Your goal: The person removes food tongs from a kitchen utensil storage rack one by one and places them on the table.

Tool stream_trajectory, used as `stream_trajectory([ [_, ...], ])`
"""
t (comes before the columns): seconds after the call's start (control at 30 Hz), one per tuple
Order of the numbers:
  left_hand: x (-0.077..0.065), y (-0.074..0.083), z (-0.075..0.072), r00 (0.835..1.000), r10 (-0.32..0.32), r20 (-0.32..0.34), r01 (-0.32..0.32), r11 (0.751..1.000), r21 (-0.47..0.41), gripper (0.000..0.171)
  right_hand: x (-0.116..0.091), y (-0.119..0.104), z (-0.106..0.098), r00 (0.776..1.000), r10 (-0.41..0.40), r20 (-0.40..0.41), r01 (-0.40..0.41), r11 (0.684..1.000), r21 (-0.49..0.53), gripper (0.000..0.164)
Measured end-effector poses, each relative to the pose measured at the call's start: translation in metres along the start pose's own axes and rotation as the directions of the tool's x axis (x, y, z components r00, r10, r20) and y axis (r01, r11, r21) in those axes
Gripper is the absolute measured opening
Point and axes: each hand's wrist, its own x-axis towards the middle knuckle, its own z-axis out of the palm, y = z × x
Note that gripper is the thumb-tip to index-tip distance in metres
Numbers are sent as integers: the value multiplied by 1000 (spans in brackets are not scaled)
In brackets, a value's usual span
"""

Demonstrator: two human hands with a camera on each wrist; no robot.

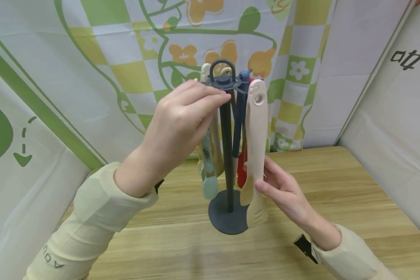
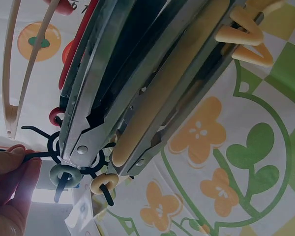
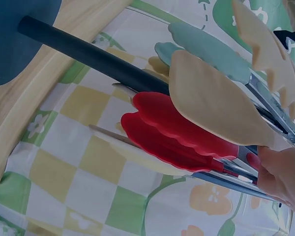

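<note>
Left hand (image 1: pixel 182 120): reaching over from the left, its grip is pinching one dark hook arm (image 2: pixel 37 156) up at the top of the rack.
Right hand (image 1: pixel 283 194): over on the right, its grip is holding the cream tongs, thumb on the near side, low on the handle just above the heads.
Cream tongs (image 1: pixel 257 136): they're standing pretty much upright on the right side of the dark rack (image 1: pixel 226 155), handle end up beside the top ring; can't really tell if the hole is sitting on a hook. One head is showing slots, the other is looking smooth and spoony.
Rack crew: teal tongs (image 1: pixel 210 186) are hanging on the left, while a blue-handled utensil (image 1: pixel 238 116) and red tongs (image 1: pixel 242 171) are hanging between the post and the cream pair.
Base (image 1: pixel 227 214): the round dark disc is resting flat on the wood-grain table (image 1: pixel 161 241).
Backdrop: a checkered, flowery curtain (image 1: pixel 185 54) is hanging on the far side.
</note>
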Motion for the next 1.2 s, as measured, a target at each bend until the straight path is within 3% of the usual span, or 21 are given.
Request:
stream_trajectory([
  [0.37, 0, 0, 0, 1000, 7, -3, -7, 1000, -3, 21, -11, -4, -8, 996, -31, -81, 26, 998, -57, 54],
  [0.6, 0, 0, 1, 1000, 26, 2, -26, 1000, 13, 21, -17, -7, -14, 976, 62, -208, -92, 986, -140, 54],
  [0.9, 0, 0, 0, 998, 67, 21, -69, 995, 66, 24, -21, -9, -23, 932, 159, -325, -265, 912, -313, 55],
  [1.2, -1, 0, -1, 997, 64, 49, -70, 989, 133, 30, -23, -9, -34, 891, 205, -406, -365, 854, -370, 55],
])
